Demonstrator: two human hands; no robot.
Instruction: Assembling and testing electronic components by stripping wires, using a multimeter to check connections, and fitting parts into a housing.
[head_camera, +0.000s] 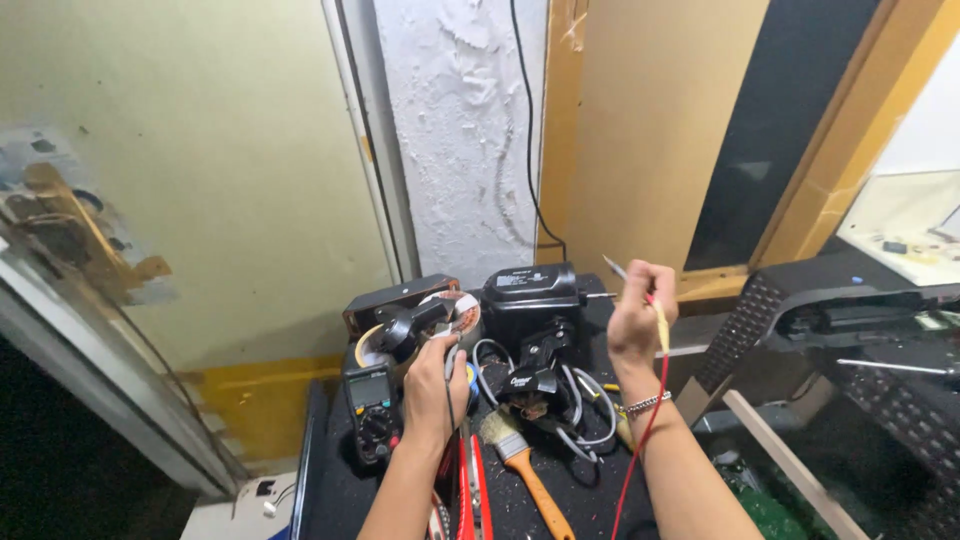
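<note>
the right hand (640, 315) pinches a red test probe (655, 312) up over the black power unit (532, 295). the left hand (435, 385) is closed round the other lead beside the multimeter (372, 410). i'd say the raised tip could slip and short something, since the bench is crowded.

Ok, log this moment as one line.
left hand: holds black probe over multimeter | right hand: holds yellow probe raised, red lead hanging | orange-handled brush: lying between the arms
</note>
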